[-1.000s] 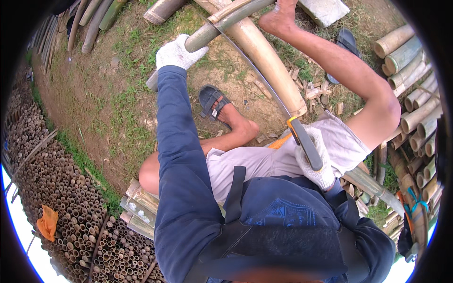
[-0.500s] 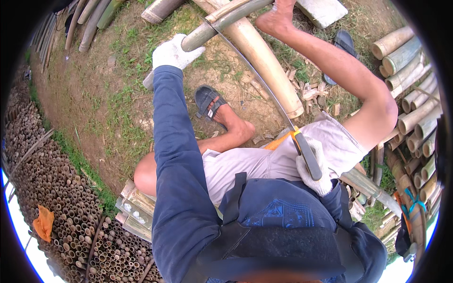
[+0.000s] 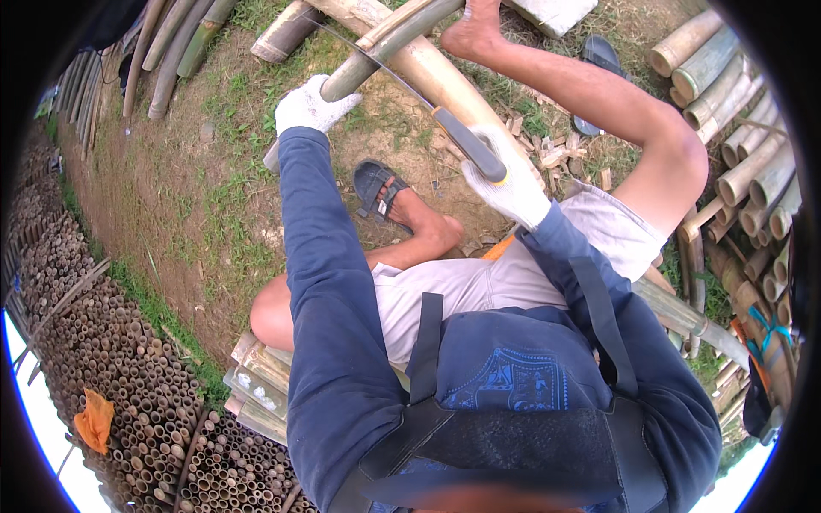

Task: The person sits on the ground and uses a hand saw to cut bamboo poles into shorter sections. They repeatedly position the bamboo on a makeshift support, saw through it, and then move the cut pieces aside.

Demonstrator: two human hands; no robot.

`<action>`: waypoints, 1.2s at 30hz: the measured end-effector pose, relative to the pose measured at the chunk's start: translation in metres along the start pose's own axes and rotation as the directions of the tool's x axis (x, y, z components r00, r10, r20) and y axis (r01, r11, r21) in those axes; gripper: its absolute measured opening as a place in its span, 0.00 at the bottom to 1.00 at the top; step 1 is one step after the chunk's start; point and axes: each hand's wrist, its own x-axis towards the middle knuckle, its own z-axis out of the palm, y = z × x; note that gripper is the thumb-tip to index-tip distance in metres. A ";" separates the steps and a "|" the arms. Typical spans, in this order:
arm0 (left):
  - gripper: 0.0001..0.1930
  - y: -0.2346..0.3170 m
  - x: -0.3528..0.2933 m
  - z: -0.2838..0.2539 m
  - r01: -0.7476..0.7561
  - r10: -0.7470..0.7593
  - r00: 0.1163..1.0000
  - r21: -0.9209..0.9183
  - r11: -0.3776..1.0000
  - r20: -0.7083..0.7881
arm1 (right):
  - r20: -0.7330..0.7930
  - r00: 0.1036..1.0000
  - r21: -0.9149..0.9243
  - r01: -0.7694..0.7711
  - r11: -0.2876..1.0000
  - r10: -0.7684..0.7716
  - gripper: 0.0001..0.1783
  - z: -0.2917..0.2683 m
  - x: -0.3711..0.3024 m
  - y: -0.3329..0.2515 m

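My left hand [image 3: 310, 109], in a white knit glove, is wrapped round the near end of a greenish bamboo pole [image 3: 355, 73]. My right hand [image 3: 511, 178], gloved the same way, grips the grey and orange handle of a hand saw [image 3: 475, 147]. The saw's blade lies across the pole a little beyond my left hand. Beneath the pole, a thicker pale bamboo log [image 3: 457, 84] crosses at an angle. My bare right foot [image 3: 467, 36] is at the far part of the pole.
Cut bamboo poles [image 3: 742, 128] are stacked at the right. A big pile of bamboo ends [image 3: 111, 359], with an orange cloth [image 3: 94, 421] on it, fills the lower left. One sandal [image 3: 602, 56] lies beyond my right leg, near wood chips [image 3: 560, 154] and a pale block [image 3: 547, 10].
My right hand has pushed the saw forward and left from my lap, so more blade extends past the pole. My left hand keeps its hold on the pole.
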 end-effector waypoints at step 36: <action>0.42 -0.020 -0.006 0.021 0.020 -0.072 0.990 -0.387 0.922 -0.119 | 0.003 0.999 0.040 -0.047 0.998 0.047 0.27 0.062 0.080 0.055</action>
